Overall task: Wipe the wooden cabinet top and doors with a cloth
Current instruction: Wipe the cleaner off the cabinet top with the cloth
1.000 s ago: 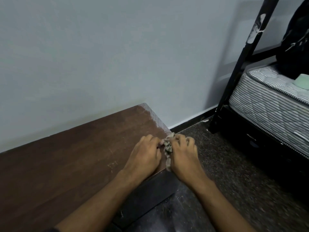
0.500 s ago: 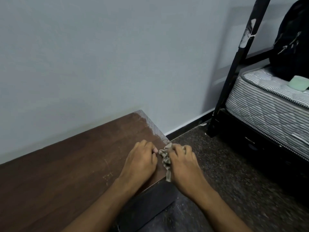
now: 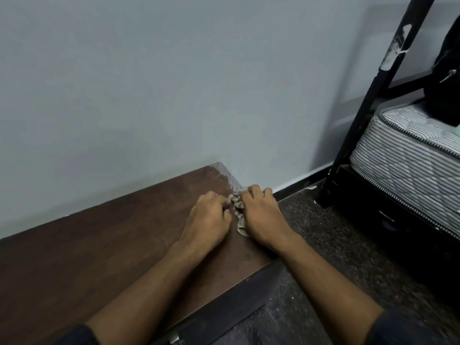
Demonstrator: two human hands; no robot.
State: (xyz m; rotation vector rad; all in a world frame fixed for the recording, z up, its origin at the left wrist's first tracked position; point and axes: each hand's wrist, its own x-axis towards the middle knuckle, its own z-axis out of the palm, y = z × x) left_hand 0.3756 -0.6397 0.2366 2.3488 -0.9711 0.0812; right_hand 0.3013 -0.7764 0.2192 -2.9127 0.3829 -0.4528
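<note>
Pale grey wall [image 3: 174,83] backs a low wooden cabinet top [image 3: 99,245], dark brown and scuffed, whose right end stops just short of a black bed frame [image 3: 353,125] carrying a striped mattress [image 3: 410,155]. From the head view, the only one, both of the person's hands sit side by side at the far right end of that top, knuckles up. Between them lies the cloth [image 3: 239,212], a small greyish wad bunched into a crumpled strip whose long axis runs away from the person, roughly along the cabinet's right edge. The left hand [image 3: 211,220] has its fingers curled, the fingertips pinching the cloth's left side; the right hand [image 3: 261,215] is curled over the cloth's right side and holds it, with part of that hand past the edge, over the dark speckled floor [image 3: 348,257]. Neither hand is clearly nearer. Nearly all the unwiped top stretches to the left of the hands, so a wiping stroke would likely run that way. The doors are barely in view.
</note>
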